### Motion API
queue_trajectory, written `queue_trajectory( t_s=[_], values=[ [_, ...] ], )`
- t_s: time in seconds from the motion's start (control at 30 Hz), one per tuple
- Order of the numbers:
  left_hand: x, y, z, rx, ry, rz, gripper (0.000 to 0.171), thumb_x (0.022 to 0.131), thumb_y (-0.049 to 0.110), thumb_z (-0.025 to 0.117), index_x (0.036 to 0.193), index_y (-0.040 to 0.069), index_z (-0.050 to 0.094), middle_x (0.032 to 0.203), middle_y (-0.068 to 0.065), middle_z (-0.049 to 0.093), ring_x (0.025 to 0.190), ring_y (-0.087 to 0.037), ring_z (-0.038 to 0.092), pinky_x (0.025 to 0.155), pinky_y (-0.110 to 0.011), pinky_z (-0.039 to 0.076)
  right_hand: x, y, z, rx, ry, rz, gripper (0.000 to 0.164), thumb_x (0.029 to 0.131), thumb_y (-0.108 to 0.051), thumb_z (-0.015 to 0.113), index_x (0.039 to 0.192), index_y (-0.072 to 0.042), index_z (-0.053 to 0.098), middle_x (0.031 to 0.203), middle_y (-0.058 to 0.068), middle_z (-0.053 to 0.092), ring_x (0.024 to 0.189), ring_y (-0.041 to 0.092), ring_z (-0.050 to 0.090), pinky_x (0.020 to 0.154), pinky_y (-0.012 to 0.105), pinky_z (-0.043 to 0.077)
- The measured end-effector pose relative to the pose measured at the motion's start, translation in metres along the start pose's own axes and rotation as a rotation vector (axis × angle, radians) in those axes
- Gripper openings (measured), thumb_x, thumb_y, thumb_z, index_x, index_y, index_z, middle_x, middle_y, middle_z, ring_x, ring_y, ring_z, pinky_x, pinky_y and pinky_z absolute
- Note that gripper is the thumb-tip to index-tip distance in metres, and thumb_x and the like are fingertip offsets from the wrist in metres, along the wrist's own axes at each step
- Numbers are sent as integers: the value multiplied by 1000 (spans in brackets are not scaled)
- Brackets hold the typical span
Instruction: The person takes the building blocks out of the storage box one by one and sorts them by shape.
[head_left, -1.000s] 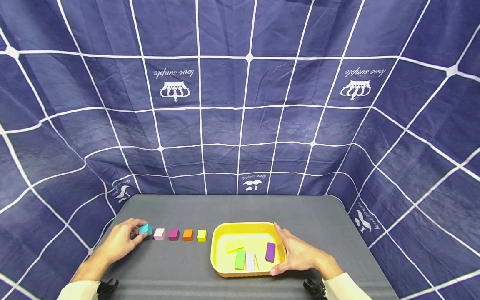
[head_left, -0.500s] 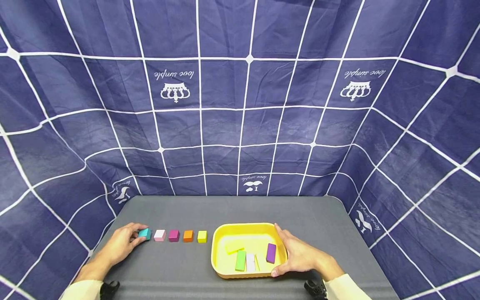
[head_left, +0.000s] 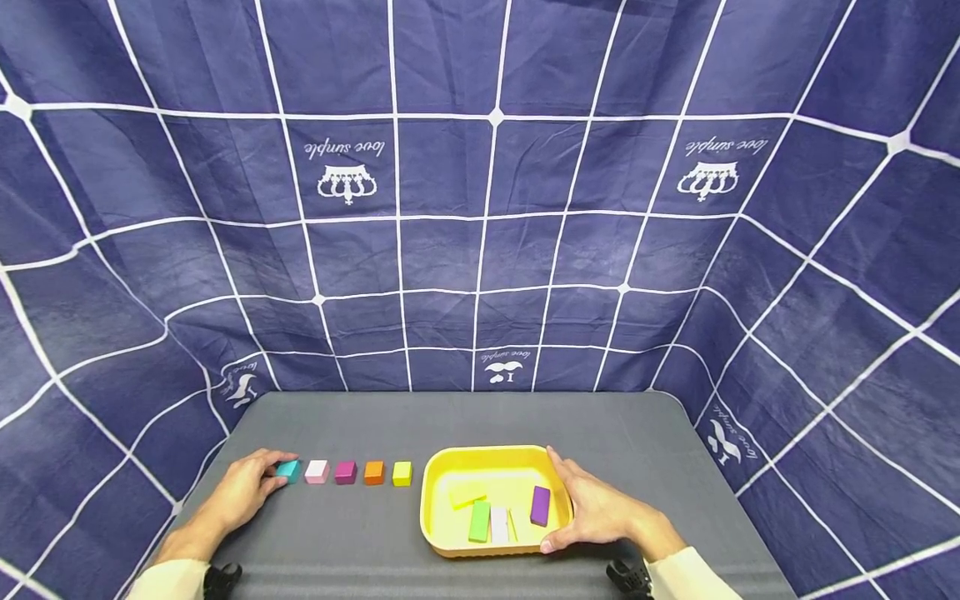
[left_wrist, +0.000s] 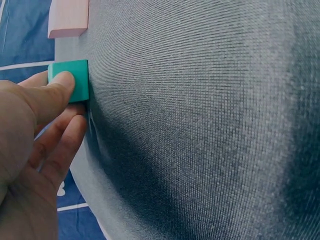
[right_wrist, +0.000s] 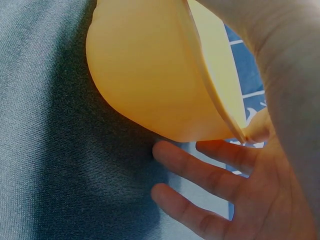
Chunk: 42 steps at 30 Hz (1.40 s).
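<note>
At the left end of a row of blocks, my left hand (head_left: pixel 243 492) pinches a teal block (left_wrist: pixel 80 80) between thumb and fingers, its base down at the table. A pale pink block (head_left: pixel 317 472) stands just to its right, then a magenta block (head_left: pixel 346 472), an orange block (head_left: pixel 374 472) and a yellow block (head_left: pixel 402 473), with gaps between them. My right hand (head_left: pixel 596 506) spreads around the right end of a yellow tub (head_left: pixel 459 550), touching its side with fairly straight fingers. Two of those fingers (right_wrist: pixel 195 170) reach below the tub's wall in the right wrist view.
Inside the tub lie a yellow block (head_left: pixel 468 495), a green block (head_left: pixel 480 522), a white block (head_left: pixel 499 526), a thin yellow piece (head_left: pixel 512 525) and a purple block (head_left: pixel 540 506). Grey cloth covers the table (head_left: pixel 480 417); a blue checked curtain (head_left: pixel 450 250) surrounds its back and sides.
My left hand has brought the tilted teal block down and slightly left, level in line with the row. My right hand and the tub have stayed in place.
</note>
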<state>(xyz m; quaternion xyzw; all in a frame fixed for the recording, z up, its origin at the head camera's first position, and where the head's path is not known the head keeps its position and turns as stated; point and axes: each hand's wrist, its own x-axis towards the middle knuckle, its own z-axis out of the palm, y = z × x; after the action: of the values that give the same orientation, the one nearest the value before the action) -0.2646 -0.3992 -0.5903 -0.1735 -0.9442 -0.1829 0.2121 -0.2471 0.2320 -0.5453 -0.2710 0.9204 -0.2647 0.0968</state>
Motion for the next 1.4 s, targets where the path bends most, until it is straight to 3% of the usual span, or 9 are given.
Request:
queue_trajectory(
  t_s=[0.23, 0.47, 0.67, 0.9, 1.03, 1.4],
  values=[
    [2, 2, 0, 14, 4, -16, 44, 80, 0, 101, 121, 7, 85, 107, -3, 82, 83, -7, 69, 74, -32, 61, 0, -1, -1, -14, -3, 10, 157, 73, -64, 108, 182, 8, 20, 167, 25, 56, 146, 35, 66, 130, 56, 53],
    [0, 3, -9, 28, -7, -33, 51, 79, 0, 102, 127, 4, 84, 113, -10, 83, 90, -25, 81, 83, -40, 67, 0, 0, 1, -10, -12, 29, 157, 73, -67, 106, 182, 8, 20, 169, 24, 55, 146, 34, 65, 130, 59, 53],
    [-4, 6, -19, 56, 49, -20, 52, 77, -1, 104, 124, 5, 85, 113, -14, 83, 90, -35, 83, 81, -46, 68, -1, -2, 0, -21, -12, 26, 156, 74, -66, 106, 182, 7, 21, 167, 23, 57, 145, 33, 65, 131, 60, 52],
    [2, 22, -28, 72, 113, 30, 48, 77, 1, 105, 121, 6, 86, 111, -10, 84, 96, -38, 82, 83, -43, 62, -1, -4, -3, -48, 9, 7, 155, 73, -66, 107, 180, 9, 24, 167, 24, 57, 145, 33, 66, 129, 57, 54],
    [8, 34, -34, 75, 123, 45, 46, 79, 3, 105, 120, 9, 86, 112, -7, 84, 103, -39, 82, 89, -43, 61, -2, -6, -3, -55, 17, 10, 156, 71, -69, 106, 180, 9, 26, 170, 23, 54, 146, 34, 66, 128, 57, 55],
    [23, 61, -45, 57, 158, 71, 43, 82, 5, 103, 121, 11, 87, 114, -5, 85, 105, -36, 84, 90, -44, 61, 1, -3, -3, -56, 9, 15, 159, 71, -73, 106, 180, 9, 24, 176, 22, 48, 148, 35, 66, 128, 56, 55]
  ],
)
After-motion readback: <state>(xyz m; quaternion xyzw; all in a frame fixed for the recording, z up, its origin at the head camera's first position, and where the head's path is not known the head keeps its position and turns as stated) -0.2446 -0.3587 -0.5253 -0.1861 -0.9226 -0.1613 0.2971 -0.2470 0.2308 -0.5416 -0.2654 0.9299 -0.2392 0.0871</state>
